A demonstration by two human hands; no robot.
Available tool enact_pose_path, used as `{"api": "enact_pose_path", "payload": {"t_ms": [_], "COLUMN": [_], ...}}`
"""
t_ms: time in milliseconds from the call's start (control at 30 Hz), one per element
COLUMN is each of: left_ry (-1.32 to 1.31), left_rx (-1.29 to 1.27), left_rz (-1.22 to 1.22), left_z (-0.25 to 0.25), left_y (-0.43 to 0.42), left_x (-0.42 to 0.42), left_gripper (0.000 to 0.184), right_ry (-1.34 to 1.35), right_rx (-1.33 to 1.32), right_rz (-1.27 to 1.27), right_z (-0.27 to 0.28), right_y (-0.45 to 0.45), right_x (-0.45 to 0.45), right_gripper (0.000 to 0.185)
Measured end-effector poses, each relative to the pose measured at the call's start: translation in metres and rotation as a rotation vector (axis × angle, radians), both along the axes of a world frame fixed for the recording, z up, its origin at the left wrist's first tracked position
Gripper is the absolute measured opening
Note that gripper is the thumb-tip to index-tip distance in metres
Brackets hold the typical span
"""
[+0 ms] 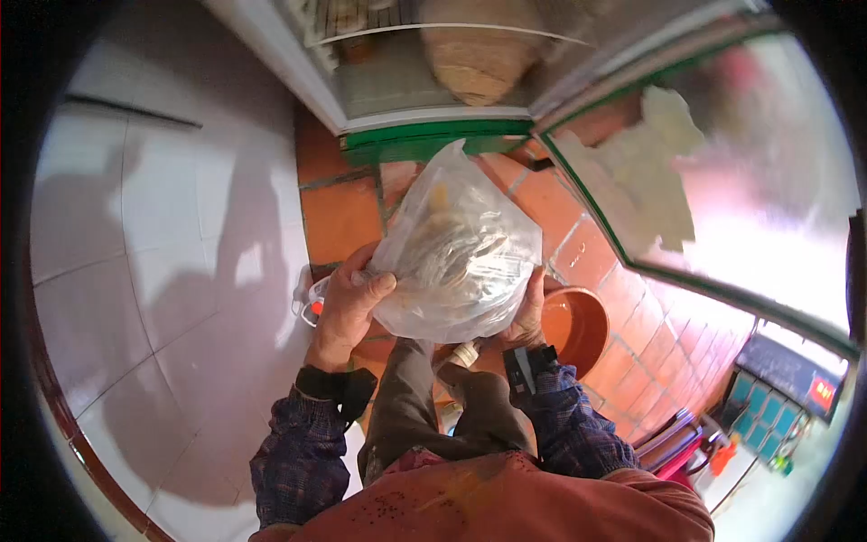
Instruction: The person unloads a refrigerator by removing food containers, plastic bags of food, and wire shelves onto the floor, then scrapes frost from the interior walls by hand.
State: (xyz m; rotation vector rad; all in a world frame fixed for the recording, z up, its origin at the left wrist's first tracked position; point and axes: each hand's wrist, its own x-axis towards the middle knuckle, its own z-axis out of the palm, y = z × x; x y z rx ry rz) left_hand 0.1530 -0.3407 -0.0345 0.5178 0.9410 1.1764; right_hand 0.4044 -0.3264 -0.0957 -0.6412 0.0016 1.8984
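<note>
Between my two hands is a large, translucent plastic bag [461,248], bulging with contents too blurred by the film to name. My left hand [350,298] grips its left side, thumb on top and fingers underneath. On the opposite side, my right hand [526,316] holds the bag's lower right edge, its fingers partly hidden behind the plastic. The bag is held above the tiled floor, in front of an open refrigerator [438,140]. Inside the refrigerator, a large brownish bundle [479,59] sits below a wire shelf.
The glass door [623,172] with a green frame stands open at the right. A brown basin [587,330] rests on the floor beside my right hand. White tiled wall [163,235] runs along the left. A dark box-shaped appliance [790,370] stands at the far right.
</note>
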Motion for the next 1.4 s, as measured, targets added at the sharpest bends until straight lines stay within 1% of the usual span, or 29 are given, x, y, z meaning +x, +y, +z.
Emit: {"api": "enact_pose_path", "payload": {"t_ms": [100, 133, 167, 200, 333, 433, 500, 533, 600, 633, 667, 700, 733, 767, 833, 867, 900, 967, 1000, 1033, 1067, 1100, 1133, 1167, 1200, 1233, 1300, 1333, 1400], "left_ry": [0.080, 0.085, 0.111, 0.127, 0.115, 0.165, 0.183, 0.180, 0.232, 0.245, 0.490, 0.721, 0.744, 0.732, 0.674, 0.634, 0.626, 0.218, 0.215, 0.155, 0.102, 0.113, -0.089, -0.287, -0.316, -0.316, -0.296, -0.287, -0.259], "left_rx": [-0.003, 0.010, 0.007, 0.029, 0.027, 0.075, 0.129, 0.138, 0.080, 0.078, 0.349, 0.634, 0.488, 0.505, 0.534, 0.614, 0.625, 0.289, 0.288, 0.100, -0.093, -0.098, -0.215, -0.318, -0.338, -0.350, -0.362, -0.367, -0.376], "left_rz": [-0.037, -0.086, -0.110, -0.135, -0.255, -0.413, -0.513, -0.556, -0.782, -0.821, -0.859, -0.877, -0.887, -0.924, -1.049, -1.094, -1.129, -1.284, -1.315, -1.342, -1.360, -1.383, -1.236, -1.078, -1.030, -0.995, -0.973, -0.968, -0.974], "left_z": [0.024, 0.033, 0.008, -0.001, -0.006, -0.025, -0.038, -0.044, -0.061, -0.058, -0.063, -0.068, -0.058, -0.058, -0.064, -0.079, -0.091, -0.117, -0.127, -0.136, -0.146, -0.156, -0.166, -0.175, -0.173, -0.170, -0.162, -0.156, -0.149], "left_y": [-0.019, -0.024, 0.005, 0.013, 0.026, 0.029, 0.040, 0.050, 0.066, 0.074, 0.091, 0.103, 0.108, 0.117, 0.126, 0.113, 0.110, 0.110, 0.112, 0.114, 0.115, 0.107, 0.100, 0.098, 0.093, 0.084, 0.070, 0.064, 0.065], "left_x": [0.034, 0.043, 0.058, 0.069, 0.114, 0.122, 0.132, 0.139, 0.150, 0.183, 0.196, 0.207, 0.223, 0.235, 0.253, 0.250, 0.265, 0.291, 0.297, 0.300, 0.301, 0.299, 0.298, 0.298, 0.298, 0.296, 0.287, 0.280, 0.261], "left_gripper": [0.067, 0.067, 0.066, 0.064, 0.063, 0.062, 0.059, 0.059, 0.055, 0.055, 0.055, 0.056, 0.058, 0.058, 0.056, 0.055, 0.055, 0.058, 0.058, 0.062, 0.066, 0.066, 0.060, 0.055, 0.055, 0.055, 0.055, 0.055, 0.055], "right_ry": [0.113, 0.151, 0.167, 0.157, 0.200, 0.227, 0.398, 0.407, 0.381, 0.381, 0.382, 0.255, 0.128, 0.122, -0.078, -0.161, -0.160, -0.228, -0.328, -0.329, -0.585, -0.825, -0.812, -1.050, -1.285, -1.149, -1.150, -1.136, -1.391], "right_rx": [-0.034, -0.022, -0.045, -0.056, -0.046, 0.021, 0.159, 0.110, 0.121, 0.117, 0.120, 0.102, 0.081, 0.083, -0.016, -0.008, -0.014, -0.053, -0.047, -0.052, -0.059, -0.067, -0.081, 0.015, 0.112, 0.137, 0.180, 0.181, 0.294], "right_rz": [-0.104, -0.114, -0.156, -0.192, -0.272, -0.327, -0.417, -0.470, -0.595, -0.675, -0.714, -0.732, -0.750, -0.790, -0.881, -0.871, -0.907, -0.793, -0.764, -0.791, -0.643, -0.481, -0.504, -0.500, -0.485, -0.487, -0.548, -0.568, -0.567], "right_z": [0.018, 0.031, 0.003, -0.007, -0.030, -0.037, -0.067, -0.079, -0.103, -0.102, -0.104, -0.099, -0.097, -0.097, -0.095, -0.099, -0.099, -0.100, -0.062, -0.047, -0.036, -0.026, -0.014, -0.004, 0.004, 0.008, 0.014, 0.020, 0.025], "right_y": [-0.029, -0.040, -0.017, -0.016, -0.033, -0.061, -0.082, -0.088, -0.100, -0.107, -0.112, -0.115, -0.118, -0.118, -0.123, -0.136, -0.139, -0.141, -0.125, -0.117, -0.111, -0.113, -0.112, -0.109, -0.109, -0.112, -0.119, -0.123, -0.121], "right_x": [0.021, 0.027, 0.039, 0.046, 0.089, 0.102, 0.107, 0.113, 0.121, 0.145, 0.149, 0.153, 0.162, 0.168, 0.174, 0.168, 0.173, 0.185, 0.187, 0.187, 0.185, 0.175, 0.163, 0.152, 0.143, 0.134, 0.116, 0.109, 0.102], "right_gripper": [0.073, 0.074, 0.074, 0.074, 0.071, 0.068, 0.069, 0.069, 0.068, 0.068, 0.068, 0.066, 0.064, 0.064, 0.062, 0.061, 0.061, 0.061, 0.066, 0.066, 0.074, 0.082, 0.082, 0.089, 0.096, 0.102, 0.094, 0.094, 0.080]}}
